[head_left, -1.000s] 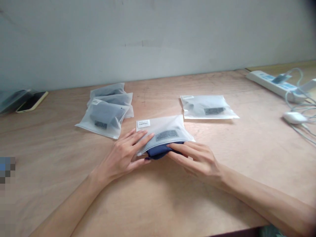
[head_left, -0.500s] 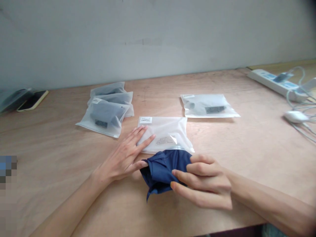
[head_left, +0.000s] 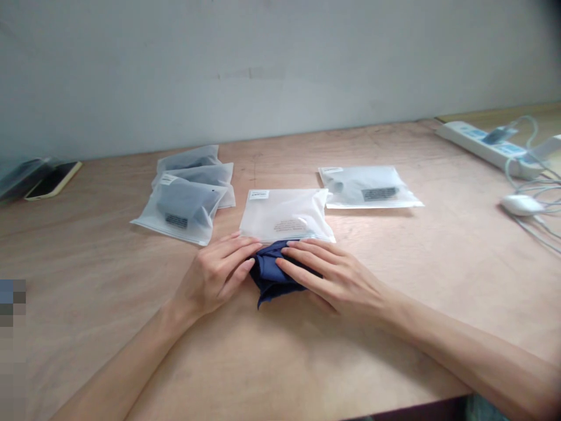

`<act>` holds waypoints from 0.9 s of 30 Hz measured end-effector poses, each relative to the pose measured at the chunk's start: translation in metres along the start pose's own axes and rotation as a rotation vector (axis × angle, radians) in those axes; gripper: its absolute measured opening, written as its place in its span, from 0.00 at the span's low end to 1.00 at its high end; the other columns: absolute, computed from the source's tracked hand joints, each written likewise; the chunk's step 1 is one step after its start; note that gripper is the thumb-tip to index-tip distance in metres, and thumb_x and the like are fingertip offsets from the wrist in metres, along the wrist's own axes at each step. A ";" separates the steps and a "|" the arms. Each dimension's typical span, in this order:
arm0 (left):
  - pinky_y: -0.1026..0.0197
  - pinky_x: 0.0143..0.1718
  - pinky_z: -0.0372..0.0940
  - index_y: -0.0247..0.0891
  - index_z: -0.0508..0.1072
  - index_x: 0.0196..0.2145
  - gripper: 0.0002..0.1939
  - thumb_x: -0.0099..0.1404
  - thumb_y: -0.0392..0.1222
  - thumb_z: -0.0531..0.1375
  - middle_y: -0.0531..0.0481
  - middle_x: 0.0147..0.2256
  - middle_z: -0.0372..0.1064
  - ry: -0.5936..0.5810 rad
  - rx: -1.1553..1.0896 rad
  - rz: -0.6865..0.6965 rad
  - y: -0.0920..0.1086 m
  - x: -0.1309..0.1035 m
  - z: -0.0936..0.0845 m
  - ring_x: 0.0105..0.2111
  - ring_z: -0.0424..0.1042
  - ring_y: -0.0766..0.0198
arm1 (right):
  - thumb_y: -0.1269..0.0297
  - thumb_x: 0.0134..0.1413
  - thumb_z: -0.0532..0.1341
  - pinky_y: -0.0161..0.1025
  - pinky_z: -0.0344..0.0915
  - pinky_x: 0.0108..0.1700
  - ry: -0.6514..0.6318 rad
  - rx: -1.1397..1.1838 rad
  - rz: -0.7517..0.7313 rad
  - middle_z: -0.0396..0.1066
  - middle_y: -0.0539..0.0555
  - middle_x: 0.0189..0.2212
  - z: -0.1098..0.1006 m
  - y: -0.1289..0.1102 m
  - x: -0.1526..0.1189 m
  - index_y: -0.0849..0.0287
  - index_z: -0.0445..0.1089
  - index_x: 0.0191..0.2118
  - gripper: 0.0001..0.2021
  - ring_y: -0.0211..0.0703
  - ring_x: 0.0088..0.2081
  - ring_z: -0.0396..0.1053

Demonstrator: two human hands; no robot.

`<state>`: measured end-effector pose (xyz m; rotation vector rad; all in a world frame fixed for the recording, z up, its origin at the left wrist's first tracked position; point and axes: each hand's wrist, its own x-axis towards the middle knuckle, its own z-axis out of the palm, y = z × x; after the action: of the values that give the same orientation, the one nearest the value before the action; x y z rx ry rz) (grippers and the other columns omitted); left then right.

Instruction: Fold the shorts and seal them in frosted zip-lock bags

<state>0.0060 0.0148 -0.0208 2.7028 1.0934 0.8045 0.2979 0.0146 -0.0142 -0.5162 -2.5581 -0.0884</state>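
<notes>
A folded navy blue cloth (head_left: 274, 269), open and creased at its near left end, lies at the near edge of a frosted plastic bag (head_left: 280, 209) with a white label. My right hand (head_left: 339, 272) has its long fingers over the top of the cloth, its thumb mostly hidden below. At the cloth's left side, my left hand (head_left: 219, 269) is curled, thumb and index fingertip on the cloth's edge and the other fingers along the bag's near edge. How far the cloth reaches into the bag is hidden.
Several filled frosted bags (head_left: 182, 207) overlap at the left; another bag (head_left: 370, 187) lies at the right. A phone (head_left: 55, 180) sits far left by a dark item in plastic. At the right are a power strip (head_left: 491, 149), cables and a white adapter (head_left: 521, 204).
The cloth and the labelled bag have shifted away from me. My left hand has slid off the bag's top and curled at the cloth. My right fingers have straightened over the cloth.
</notes>
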 end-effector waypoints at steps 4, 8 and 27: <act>0.49 0.70 0.59 0.35 0.66 0.67 0.23 0.79 0.42 0.48 0.44 0.65 0.66 -0.095 0.026 -0.016 -0.005 -0.003 0.002 0.65 0.67 0.56 | 0.72 0.72 0.51 0.51 0.71 0.60 0.019 0.049 -0.054 0.76 0.63 0.56 -0.004 0.003 0.002 0.69 0.69 0.60 0.18 0.52 0.59 0.73; 0.49 0.70 0.60 0.32 0.65 0.67 0.26 0.80 0.48 0.47 0.42 0.66 0.64 -0.129 0.085 -0.087 -0.002 -0.004 0.004 0.67 0.65 0.54 | 0.71 0.71 0.54 0.41 0.76 0.50 0.152 0.113 -0.173 0.81 0.60 0.45 -0.012 -0.007 0.007 0.69 0.75 0.51 0.13 0.44 0.47 0.79; 0.50 0.67 0.60 0.35 0.64 0.65 0.21 0.78 0.36 0.49 0.39 0.64 0.65 -0.035 -0.022 -0.064 0.006 0.001 0.004 0.66 0.63 0.54 | 0.54 0.58 0.60 0.53 0.71 0.52 0.009 0.341 0.121 0.76 0.64 0.54 -0.012 -0.014 0.002 0.66 0.71 0.58 0.26 0.57 0.52 0.73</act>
<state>0.0124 0.0117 -0.0220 2.6391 1.1500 0.7512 0.2970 0.0006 -0.0021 -0.5318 -2.4545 0.3805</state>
